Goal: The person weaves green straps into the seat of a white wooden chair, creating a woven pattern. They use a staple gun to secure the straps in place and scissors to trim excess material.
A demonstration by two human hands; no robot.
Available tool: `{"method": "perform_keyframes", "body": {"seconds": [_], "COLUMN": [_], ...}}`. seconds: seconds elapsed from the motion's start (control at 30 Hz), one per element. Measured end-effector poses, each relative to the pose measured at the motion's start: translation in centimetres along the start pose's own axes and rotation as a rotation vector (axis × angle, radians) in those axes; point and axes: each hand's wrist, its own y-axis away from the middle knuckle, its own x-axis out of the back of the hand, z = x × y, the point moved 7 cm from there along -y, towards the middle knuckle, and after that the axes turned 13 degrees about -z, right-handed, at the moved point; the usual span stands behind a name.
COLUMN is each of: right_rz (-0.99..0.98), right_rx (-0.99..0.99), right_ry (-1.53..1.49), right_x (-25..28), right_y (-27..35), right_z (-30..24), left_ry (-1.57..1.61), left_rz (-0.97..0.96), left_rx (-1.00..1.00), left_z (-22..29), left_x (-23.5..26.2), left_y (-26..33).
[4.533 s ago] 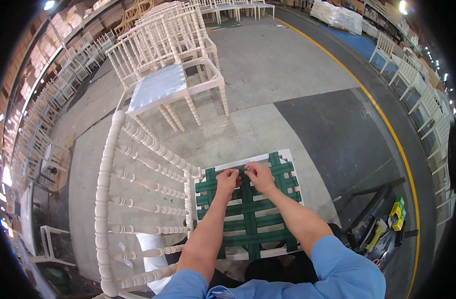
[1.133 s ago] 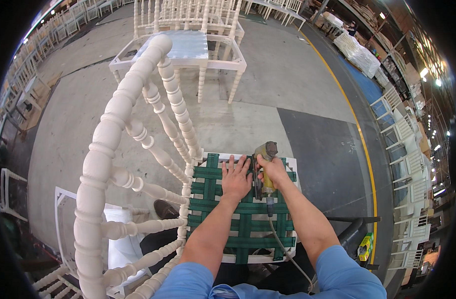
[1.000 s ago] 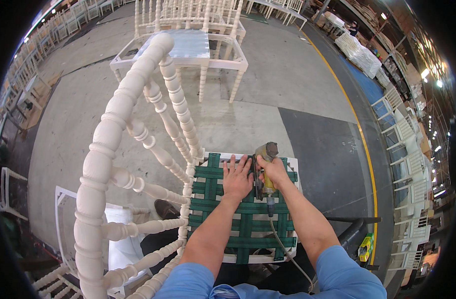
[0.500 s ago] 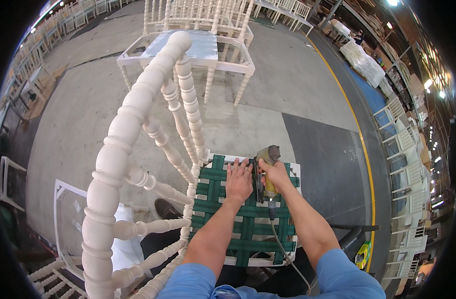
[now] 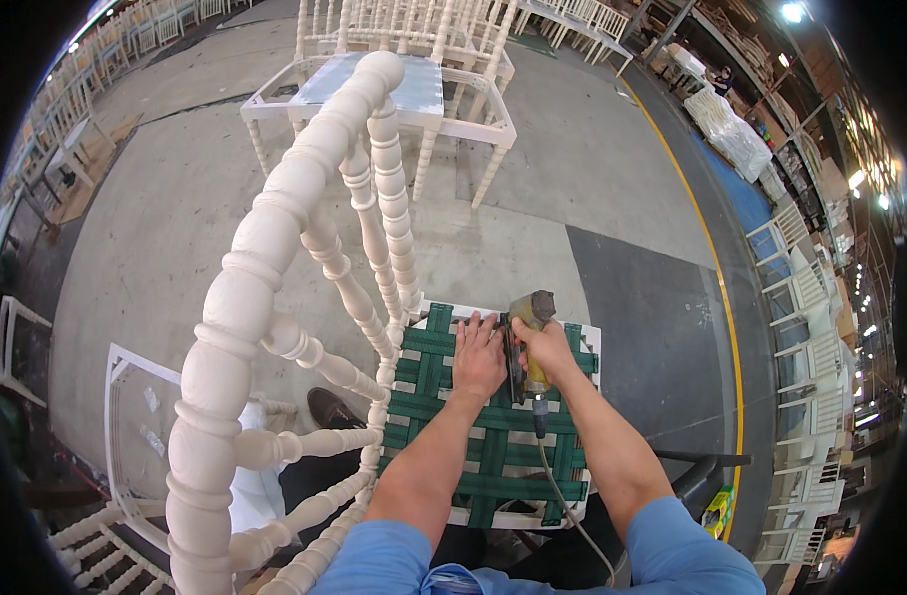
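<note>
So there's a white chair (image 5: 216, 367) right up in front of the person's lap, turned-wood back on the left, seat frame (image 5: 594, 349) facing up. Green straps (image 5: 489, 451) already criss-cross the whole seat, so I'd call the weaving pretty much there; the fixing at the far edge looks like the part in hand, and I can't tell which ends are fastened under the hands. Left hand (image 5: 480, 357) is flat on the straps near that edge, fingers a bit spread, holding nothing. Right hand (image 5: 543, 349) is wrapped round a yellowish staple gun (image 5: 535, 307) (my guess at the tool), just beside the left, with a hose (image 5: 565, 501) trailing back toward the lap. A yellow-green box (image 5: 718, 511) sits off to the right. Past that it's grey floor (image 5: 622, 169), with a darker patch and a yellow line (image 5: 709, 233), then more white chairs (image 5: 473, 129) ahead, a row down the right, a plastic-wrapped stack (image 5: 729, 129), and somebody way back near the shelving.
</note>
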Motion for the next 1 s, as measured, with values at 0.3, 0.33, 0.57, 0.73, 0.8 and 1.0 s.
{"method": "perform_keyframes", "body": {"seconds": [0.3,0.33,0.57,0.73,0.8,1.0], "right_rz": [0.045,0.074,0.046,0.166,0.186,0.634], "right_rx": [-0.01,-0.027,-0.003,-0.033,0.06,-0.188], "right_ry": [-0.024,-0.033,-0.082,-0.179,-0.136,0.013], "right_x": [1.0,1.3,2.2,7.7,11.1,18.9], "right_y": [0.7,0.7,2.2,12.8,19.5,42.5], "right_z": [0.2,0.4,0.2,0.2,0.4,11.5], "left_ry": [0.008,0.016,0.055,-0.115,-0.167,-0.076], "left_rz": [-0.029,-0.02,-0.05,0.002,-0.132,-0.094], "left_rx": [0.01,0.008,0.022,-0.017,0.007,-0.142], "left_z": [-0.1,-0.1,-0.3,0.0,-0.2,3.3], "left_x": [-0.3,-0.2,-0.5,-1.1,-2.3,-0.6], "left_y": [-0.1,-0.1,-0.2,-0.3,-0.7,0.0]}}
